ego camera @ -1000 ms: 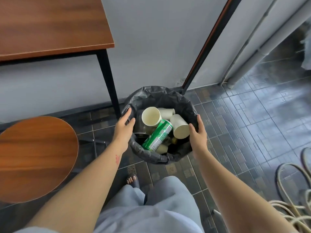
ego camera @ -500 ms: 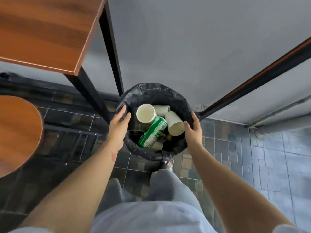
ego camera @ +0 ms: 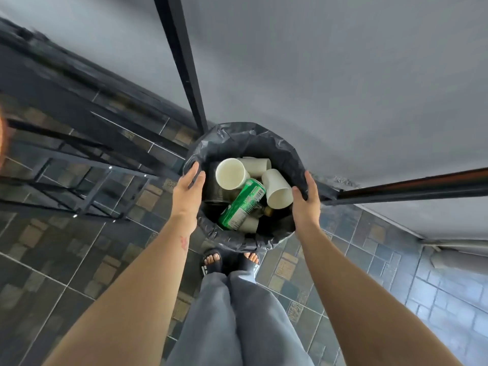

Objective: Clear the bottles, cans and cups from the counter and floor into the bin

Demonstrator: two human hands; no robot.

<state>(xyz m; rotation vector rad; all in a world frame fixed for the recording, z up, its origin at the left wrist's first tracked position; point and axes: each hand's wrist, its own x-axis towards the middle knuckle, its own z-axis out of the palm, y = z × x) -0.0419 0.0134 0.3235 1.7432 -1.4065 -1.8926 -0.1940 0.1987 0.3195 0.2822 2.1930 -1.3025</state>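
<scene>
Your left hand (ego camera: 188, 190) and right hand (ego camera: 306, 204) clasp bin (ego camera: 245, 133) rim — cups (ego camera: 231, 173), green can (ego camera: 241, 204) inside; next, likely set bin down squarely.

Bin (ego camera: 285, 151) stands on the floor (ego camera: 79, 260) against the wall (ego camera: 330, 75), straight ahead of the person's feet (ego camera: 229, 261), with a table leg (ego camera: 182, 64) just behind its left rear edge. Left hand (ego camera: 188, 190) on the bin's left rim, right hand (ego camera: 306, 204) on the right rim, the bin between them. Inside: a can (ego camera: 241, 204) lies tilted in the middle, one cup (ego camera: 231, 173) at its upper left, a second cup (ego camera: 257, 165) behind, a third cup (ego camera: 277, 190) to its right, all on their sides.
</scene>
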